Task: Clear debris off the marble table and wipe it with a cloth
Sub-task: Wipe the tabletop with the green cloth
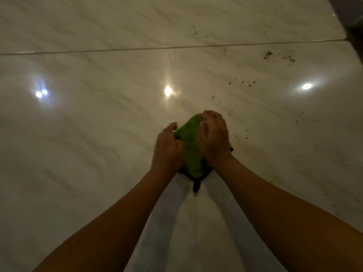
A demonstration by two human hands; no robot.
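A green cloth [191, 146] with a dark edge and a dark loop at its near end is bunched up over the glossy marble table [88, 134]. My left hand [167, 150] grips its left side and my right hand [214, 138] curls over its top and right side. Dark crumbs of debris [268, 54] lie scattered on the marble to the right of my hands, from the far right down toward the near right.
A seam [137, 49] runs across the table between two slabs. The table's right edge [349, 38] shows at the far right, with dark floor beyond. Bright lamp reflections glare on the surface.
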